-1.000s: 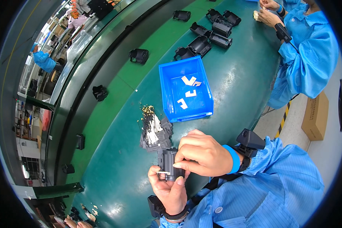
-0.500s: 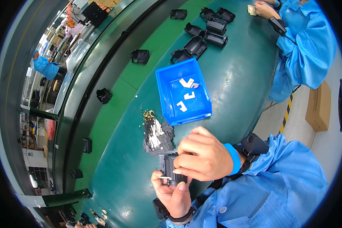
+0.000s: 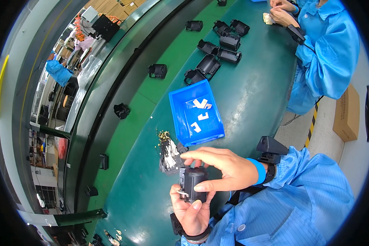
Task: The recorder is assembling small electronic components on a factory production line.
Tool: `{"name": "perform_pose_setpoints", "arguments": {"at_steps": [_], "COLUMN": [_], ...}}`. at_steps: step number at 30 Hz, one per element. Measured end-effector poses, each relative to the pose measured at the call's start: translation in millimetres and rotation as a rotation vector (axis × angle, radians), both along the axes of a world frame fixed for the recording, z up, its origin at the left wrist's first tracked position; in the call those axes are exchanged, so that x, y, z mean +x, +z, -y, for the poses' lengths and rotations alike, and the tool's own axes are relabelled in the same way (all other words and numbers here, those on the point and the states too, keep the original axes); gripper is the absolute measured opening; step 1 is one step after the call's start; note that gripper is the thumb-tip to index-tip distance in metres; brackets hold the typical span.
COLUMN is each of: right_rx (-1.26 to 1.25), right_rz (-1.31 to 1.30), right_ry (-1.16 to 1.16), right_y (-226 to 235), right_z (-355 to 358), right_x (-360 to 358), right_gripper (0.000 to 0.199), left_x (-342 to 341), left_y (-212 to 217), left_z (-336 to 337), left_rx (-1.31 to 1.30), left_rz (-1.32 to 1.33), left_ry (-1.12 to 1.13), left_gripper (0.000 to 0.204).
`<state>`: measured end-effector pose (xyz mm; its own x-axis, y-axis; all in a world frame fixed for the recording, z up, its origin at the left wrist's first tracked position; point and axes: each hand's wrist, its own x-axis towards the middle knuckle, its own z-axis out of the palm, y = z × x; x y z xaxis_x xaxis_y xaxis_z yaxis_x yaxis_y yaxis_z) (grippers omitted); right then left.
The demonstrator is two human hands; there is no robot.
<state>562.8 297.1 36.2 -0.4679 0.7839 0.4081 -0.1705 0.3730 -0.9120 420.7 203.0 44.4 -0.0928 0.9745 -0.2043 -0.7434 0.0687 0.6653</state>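
A black plastic housing (image 3: 194, 177) is held upright above the table in my left hand (image 3: 191, 213), whose thumb and fingers close around its lower end. Against the housing's right side rests the thumb of my right hand (image 3: 229, 168). Its index finger stretches out past the top, while other fingers curl behind the upper edge, partly hidden. A small white strip (image 3: 182, 192) sticks out at the housing's lower left, by my left fingers. Just beyond lies a bundle of thin black cables with white labels and gold-coloured tips (image 3: 167, 151), beside dark grey pieces.
A blue bin (image 3: 178, 119) holding several white cut pieces stands beyond my hands. Several black housings (image 3: 208, 64) sit farther back, others on the green conveyor (image 3: 141, 92) at left. A co-worker in blue (image 3: 326, 53) handles a small pale item at upper right.
The housing has turned in my left hand and shows a broader face. My right fingers have lifted from its front and spread over its top. The whole view has shifted slightly.
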Motion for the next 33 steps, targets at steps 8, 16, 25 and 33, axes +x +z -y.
{"name": "perform_pose_setpoints", "arguments": {"at_steps": [8, 16, 25, 33], "right_rx": [0.007, 0.102, 0.087, -0.031], "right_rz": [0.069, 0.13, 0.036, 0.027], "right_ry": [0.015, -0.06, -0.082, 0.035], "right_y": [5.1, 8.4, 0.6, 6.5], "right_z": [0.0, -6.5, -22.1, -26.7], "right_x": [3.4, 3.5, 6.7, 16.9], "right_gripper": [0.051, 0.051, 0.025, 0.028], "left_x": [9.1, 9.5, 16.9, 19.2], "left_y": [-4.0, -9.7, -0.3, -7.5], "left_z": [-7.3, -14.1, -22.3, -25.9], "left_rx": [0.055, 0.072, -0.001, 0.05], "left_rz": [0.015, 0.036, 0.013, -0.163], "left_ry": [-0.033, -0.043, -0.062, -0.012], "left_gripper": [0.055, 0.059, 0.057, 0.052]}}
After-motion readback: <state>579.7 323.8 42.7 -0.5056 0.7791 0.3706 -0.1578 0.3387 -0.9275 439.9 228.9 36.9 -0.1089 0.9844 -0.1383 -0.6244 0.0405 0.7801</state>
